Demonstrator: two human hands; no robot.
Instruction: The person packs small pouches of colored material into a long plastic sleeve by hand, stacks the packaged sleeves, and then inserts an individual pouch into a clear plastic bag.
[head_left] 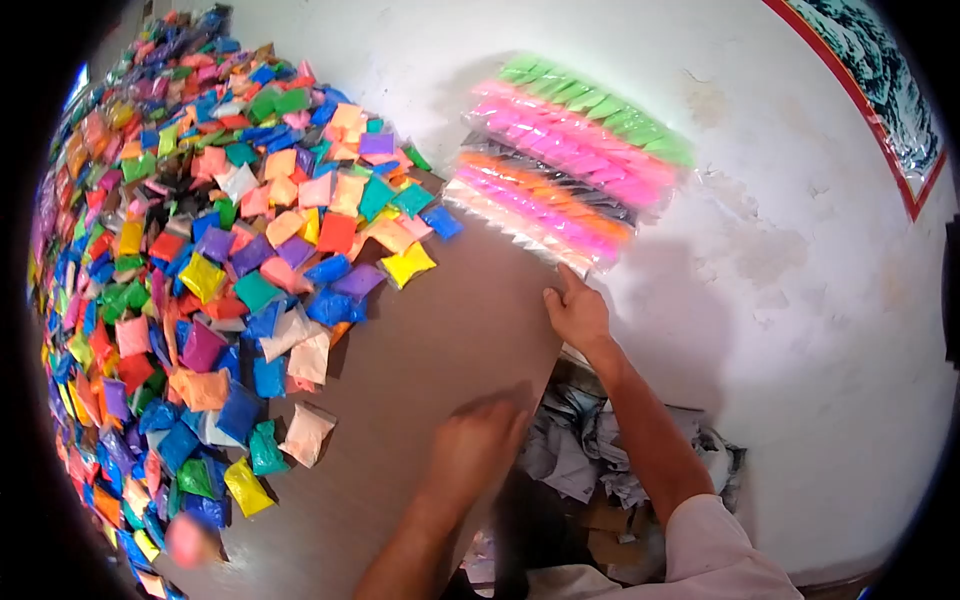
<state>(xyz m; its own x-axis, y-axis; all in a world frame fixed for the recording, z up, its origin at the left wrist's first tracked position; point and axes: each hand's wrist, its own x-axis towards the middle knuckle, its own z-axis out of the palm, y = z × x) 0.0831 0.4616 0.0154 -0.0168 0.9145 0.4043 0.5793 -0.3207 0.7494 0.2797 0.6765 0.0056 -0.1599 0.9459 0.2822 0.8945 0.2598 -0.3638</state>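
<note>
My right hand (580, 308) is at the table's right edge, with thumb and index finger apart, just below the lowest row of a stack of packet strips (560, 165). The strips are green, pink, black, orange, magenta and pale, in clear wrapping. My left hand (478, 440) hovers over or rests on the brown table (430, 340) near its front right edge; it is blurred, its fingers curled, and what they hold, if anything, cannot be made out. Left of it lies a large pile of small coloured packets (230, 250), with a peach packet (308, 434) at its near edge.
A pale wall (780, 330) with flaking patches stands at the right, bearing a red-framed picture (880, 80). Below the table edge lie crumpled grey sheets (570, 450) and cardboard. A blurred pinkish thing (190, 541) shows at the lower left.
</note>
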